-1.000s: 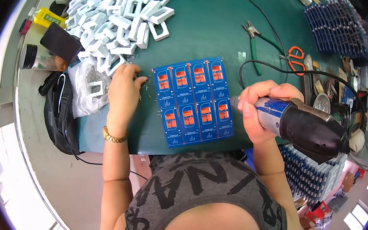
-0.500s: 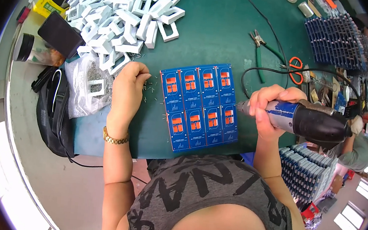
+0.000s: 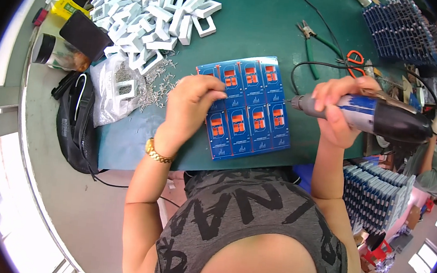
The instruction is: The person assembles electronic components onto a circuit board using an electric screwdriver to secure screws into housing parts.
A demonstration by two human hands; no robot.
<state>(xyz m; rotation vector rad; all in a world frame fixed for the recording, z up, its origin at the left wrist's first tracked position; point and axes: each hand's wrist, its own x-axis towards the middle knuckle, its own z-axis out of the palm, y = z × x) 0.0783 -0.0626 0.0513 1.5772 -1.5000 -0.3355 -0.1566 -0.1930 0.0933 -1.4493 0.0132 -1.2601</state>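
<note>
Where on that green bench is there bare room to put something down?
Bare green mat lies between the white frames pile and the green pliers, above the blue panel. It is crowded at the screws by the left hand and around the right hand.

One blue panel (image 3: 247, 108) of eight orange-marked boards; one electric screwdriver (image 3: 371, 114); one pair of pliers (image 3: 315, 38); one orange-handled scissors (image 3: 355, 62); white frames (image 3: 157, 6) uncountable.

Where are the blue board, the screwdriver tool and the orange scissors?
Blue board (image 3: 261, 124), head view, on a lower middle panel.
Electric screwdriver (image 3: 391, 118), head view, on its dark body.
Orange scissors (image 3: 355, 59), head view, on a handle loop.
</note>
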